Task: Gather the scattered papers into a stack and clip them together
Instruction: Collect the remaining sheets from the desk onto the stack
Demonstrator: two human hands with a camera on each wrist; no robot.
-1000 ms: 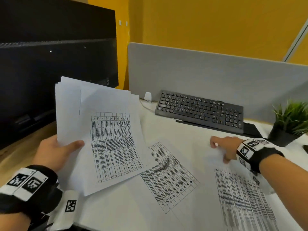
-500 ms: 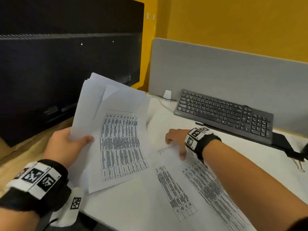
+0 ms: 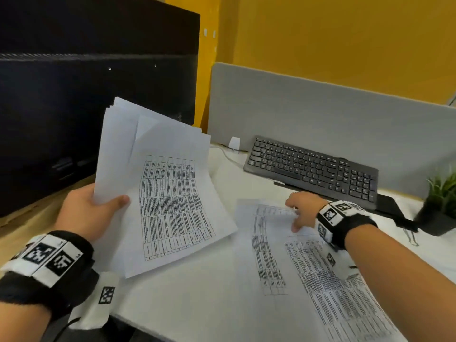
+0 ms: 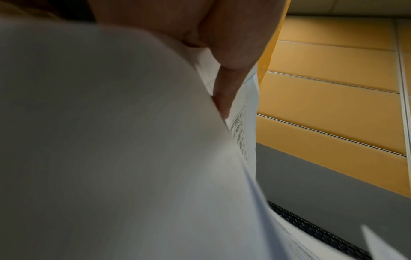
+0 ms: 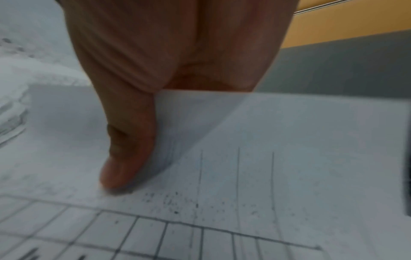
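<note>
My left hand (image 3: 98, 208) grips a fanned bundle of white printed papers (image 3: 170, 193), tilted up above the desk's left side, with the thumb (image 3: 121, 201) on top. The left wrist view shows that thumb (image 4: 224, 88) pressed on the bundle (image 4: 111, 140). Two loose printed sheets (image 3: 269, 257) lie overlapped on the desk at the right. My right hand (image 3: 302, 213) is at their far edge. In the right wrist view its thumb (image 5: 126, 149) lies on the top sheet (image 5: 278, 158), whose edge lifts into the hand. Thin wire loops (image 3: 412, 239), perhaps a clip, lie by the plant pot.
A black keyboard (image 3: 313, 169) sits behind the loose sheets, in front of a grey partition (image 3: 320, 114). A dark monitor (image 3: 86, 95) fills the left. A potted plant (image 3: 440, 211) stands at the right edge. White desk surface (image 3: 197, 304) shows at the front.
My right hand slid the right-hand sheet leftward onto the middle sheet and now holds their far edge. The left hand keeps hold of its bundle, which has tilted slightly.
</note>
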